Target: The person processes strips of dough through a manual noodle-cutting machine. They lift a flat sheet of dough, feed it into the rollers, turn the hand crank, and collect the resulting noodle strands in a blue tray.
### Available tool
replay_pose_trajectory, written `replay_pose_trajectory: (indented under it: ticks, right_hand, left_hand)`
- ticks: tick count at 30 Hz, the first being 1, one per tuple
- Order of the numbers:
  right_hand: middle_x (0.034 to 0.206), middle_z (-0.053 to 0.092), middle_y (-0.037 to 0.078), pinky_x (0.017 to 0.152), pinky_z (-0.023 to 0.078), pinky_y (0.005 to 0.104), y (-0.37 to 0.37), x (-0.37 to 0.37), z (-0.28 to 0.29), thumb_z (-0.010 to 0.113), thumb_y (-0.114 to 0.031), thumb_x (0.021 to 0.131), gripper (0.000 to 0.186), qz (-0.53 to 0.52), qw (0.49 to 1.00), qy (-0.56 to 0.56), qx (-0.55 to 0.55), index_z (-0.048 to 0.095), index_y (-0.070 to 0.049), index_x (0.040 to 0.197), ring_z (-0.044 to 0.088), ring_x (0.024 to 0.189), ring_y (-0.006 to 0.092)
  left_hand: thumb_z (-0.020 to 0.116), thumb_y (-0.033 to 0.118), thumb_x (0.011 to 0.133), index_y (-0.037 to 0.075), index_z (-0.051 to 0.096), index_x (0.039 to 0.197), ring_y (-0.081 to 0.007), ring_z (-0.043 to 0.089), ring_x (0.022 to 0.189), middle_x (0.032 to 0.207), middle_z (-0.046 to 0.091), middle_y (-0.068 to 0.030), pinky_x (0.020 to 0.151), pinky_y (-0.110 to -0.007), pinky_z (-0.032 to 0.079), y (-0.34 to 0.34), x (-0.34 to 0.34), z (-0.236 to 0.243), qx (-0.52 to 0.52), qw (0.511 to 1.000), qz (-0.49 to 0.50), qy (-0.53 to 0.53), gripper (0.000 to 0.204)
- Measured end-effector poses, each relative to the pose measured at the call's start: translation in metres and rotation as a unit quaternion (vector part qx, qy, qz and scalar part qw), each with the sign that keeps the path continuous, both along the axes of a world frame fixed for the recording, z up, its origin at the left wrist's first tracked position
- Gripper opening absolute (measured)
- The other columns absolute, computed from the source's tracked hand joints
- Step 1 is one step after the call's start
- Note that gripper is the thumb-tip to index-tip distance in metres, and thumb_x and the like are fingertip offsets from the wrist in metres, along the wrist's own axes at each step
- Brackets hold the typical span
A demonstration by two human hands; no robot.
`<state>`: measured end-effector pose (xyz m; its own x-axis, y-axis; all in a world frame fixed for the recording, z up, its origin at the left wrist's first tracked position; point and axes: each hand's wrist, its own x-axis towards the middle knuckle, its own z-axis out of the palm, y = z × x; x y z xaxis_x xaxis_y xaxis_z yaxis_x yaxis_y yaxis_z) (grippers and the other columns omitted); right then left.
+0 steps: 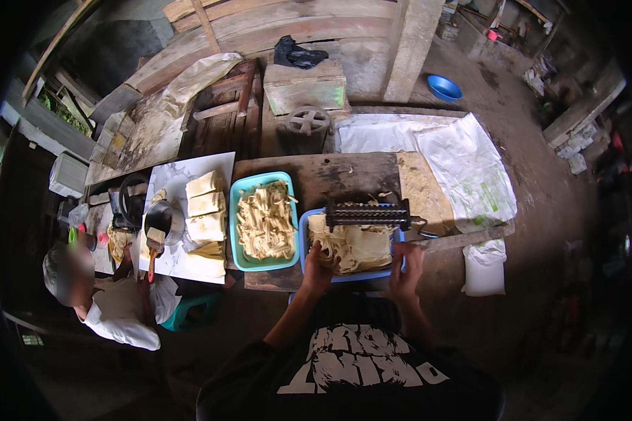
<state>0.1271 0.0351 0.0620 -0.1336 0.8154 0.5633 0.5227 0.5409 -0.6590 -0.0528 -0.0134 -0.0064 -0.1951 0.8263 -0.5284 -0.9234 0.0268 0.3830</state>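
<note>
A blue plastic tub (351, 278) sits in front of me on the wooden table, with cut noodle strips (330, 245) and a flat pale dough sheet (369, 245) in it. Over its far side lies a dark ridged roller cutter (365, 215) with a metal crank (423, 229) at the right end. My left hand (317, 270) is open at the tub's near left, fingers up against the strips. At the right rim, my right hand (406, 270) has its fingers raised and apart, beside the dough sheet. Neither hand visibly grips anything.
A turquoise tub (236, 242) of noodle strips stands left of the blue one. Further left, a marbled board (172, 266) bears folded dough sheets (205, 228) and a dark pot (160, 216). A person (112, 302) sits there. White sacking (463, 168) covers the right side.
</note>
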Motion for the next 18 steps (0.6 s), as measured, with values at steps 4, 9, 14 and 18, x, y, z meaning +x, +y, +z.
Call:
replay_pose_trajectory:
  ticks: [4,9,14,18]
  right_hand:
    - [0.083,0.055,0.009,0.069,0.038,0.0345,-0.043,-0.067,-0.007,0.054,0.005,0.072,0.021,0.102,0.994,-0.016,-0.034,0.057,-0.006,0.09,0.051,0.075,0.0269]
    - [0.086,0.057,0.009,0.069,0.041,0.0363,-0.091,-0.159,-0.017,0.056,0.003,0.073,0.021,0.145,0.987,-0.008,-0.07,0.059,-0.007,0.091,0.053,0.078,0.0274]
    - [0.085,0.057,0.009,0.07,0.041,0.0339,-0.118,-0.237,-0.009,0.056,0.004,0.073,0.02,0.158,0.982,-0.037,-0.093,0.06,-0.007,0.09,0.054,0.08,0.0262]
    - [0.083,0.058,0.009,0.069,0.042,0.0332,-0.137,-0.277,-0.024,0.055,0.005,0.073,0.019,0.127,0.986,-0.05,-0.098,0.06,-0.006,0.088,0.055,0.08,0.0253]
  left_hand:
    - [0.048,0.03,0.088,0.006,0.054,0.097,-0.0165,0.058,0.076,0.086,0.06,-0.005,0.069,-0.03,0.047,-0.039,-0.063,0.004,0.005,0.998,-0.031,0.047,0.027]
    - [0.051,0.028,0.087,0.007,0.057,0.086,-0.0112,0.057,0.068,0.077,0.059,-0.0022,0.063,-0.024,0.046,-0.065,-0.161,0.027,-0.042,0.99,0.044,0.126,0.023]
    - [0.047,0.027,0.09,0.001,0.054,0.088,-0.005,0.045,0.06,0.07,0.053,0.0009,0.053,-0.02,0.037,-0.044,-0.264,0.038,0.043,0.865,0.071,0.495,0.027]
    - [0.05,0.016,0.087,0.003,0.054,0.089,-0.0084,0.048,0.065,0.074,0.055,-0.0056,0.057,-0.021,0.038,-0.057,-0.313,0.018,-0.033,0.778,-0.043,0.625,0.014]
